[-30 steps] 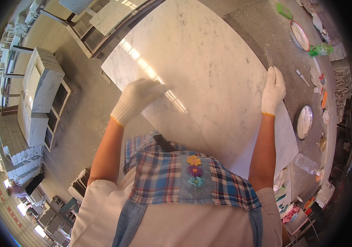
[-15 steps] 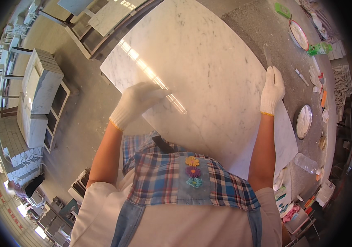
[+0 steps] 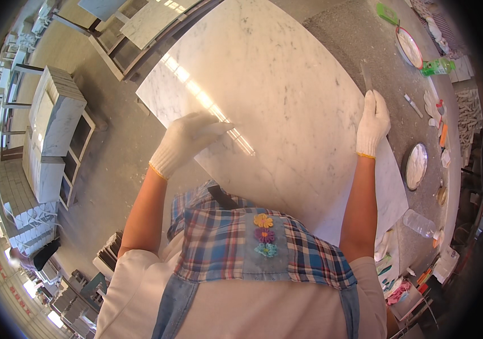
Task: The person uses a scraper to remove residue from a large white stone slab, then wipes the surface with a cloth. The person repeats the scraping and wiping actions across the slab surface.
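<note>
A large, glossy white marble slab (image 3: 287, 107) with grey veins lies in front of me, light glaring off its left half. My left hand (image 3: 188, 141), in a white knit glove, is over the slab's near left edge. Its fingers are drawn together and slightly blurred, so what sits at their tips cannot be made out. At the slab's right edge my right hand (image 3: 374, 121), also gloved, is closed round a putty knife (image 3: 367, 76) whose thin grey blade points away from me. Another white slab (image 3: 394, 175) shows partly beneath, by my right forearm.
Along the right lie a red-rimmed plate (image 3: 409, 47), a green bottle (image 3: 438, 67), a marker (image 3: 413, 105), a round dish of white material (image 3: 417, 166) and a clear plastic bottle (image 3: 419, 224). Stacked marble blocks (image 3: 60, 118) stand on a frame at left. Another person (image 3: 35, 257) is at far lower left.
Hardly anything differs. Both hands hold nearly the same places, and the view has shifted very slightly.
</note>
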Motion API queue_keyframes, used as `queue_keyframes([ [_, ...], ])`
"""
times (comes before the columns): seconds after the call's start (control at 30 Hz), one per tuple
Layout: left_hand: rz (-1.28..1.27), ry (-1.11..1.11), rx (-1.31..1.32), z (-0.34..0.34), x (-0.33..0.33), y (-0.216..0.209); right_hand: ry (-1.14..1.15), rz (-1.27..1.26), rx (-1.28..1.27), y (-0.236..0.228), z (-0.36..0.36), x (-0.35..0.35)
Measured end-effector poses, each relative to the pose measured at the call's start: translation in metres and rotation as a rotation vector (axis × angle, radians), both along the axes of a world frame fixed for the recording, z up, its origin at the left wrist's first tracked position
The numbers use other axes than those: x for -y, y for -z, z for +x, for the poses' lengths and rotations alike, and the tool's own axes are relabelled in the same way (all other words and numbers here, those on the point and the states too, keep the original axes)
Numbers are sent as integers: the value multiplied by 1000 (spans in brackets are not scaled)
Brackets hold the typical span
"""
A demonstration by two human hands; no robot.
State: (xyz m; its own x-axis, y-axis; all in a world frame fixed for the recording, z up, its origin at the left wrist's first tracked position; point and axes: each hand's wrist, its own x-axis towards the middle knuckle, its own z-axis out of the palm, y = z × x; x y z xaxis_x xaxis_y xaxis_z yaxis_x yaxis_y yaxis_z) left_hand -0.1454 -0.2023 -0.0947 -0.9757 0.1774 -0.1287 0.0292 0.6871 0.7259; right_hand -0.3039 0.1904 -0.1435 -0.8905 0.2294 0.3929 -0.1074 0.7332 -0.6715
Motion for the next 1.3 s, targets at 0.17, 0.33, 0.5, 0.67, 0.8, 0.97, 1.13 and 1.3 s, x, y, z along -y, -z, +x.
queue_keyframes([
  [0.17, -3, -30, -2, 1, -2, -2, -8, 10, -5, -1, 0, 0],
  [0.33, -21, -15, -5, 0, -2, -1, 0, 15, -1, -1, 0, 0],
  [0.5, -48, -4, -13, 0, -2, -1, -5, -7, 7, -1, 0, 0],
  [0.67, 71, -76, 29, 2, -1, 1, 0, 15, 5, 0, 0, -1],
  [0.8, 358, -386, 161, 8, -1, 5, 34, -23, -4, 3, 1, -2],
  [0.97, 646, -623, 197, 7, 1, 6, 39, -108, -40, 0, 4, 5],
  [1.13, 857, -647, 140, 11, -6, 14, -29, -321, 37, -8, 37, 39],
  [1.3, 847, -672, 27, 13, -11, 30, -228, -254, 60, -9, 78, 77],
])
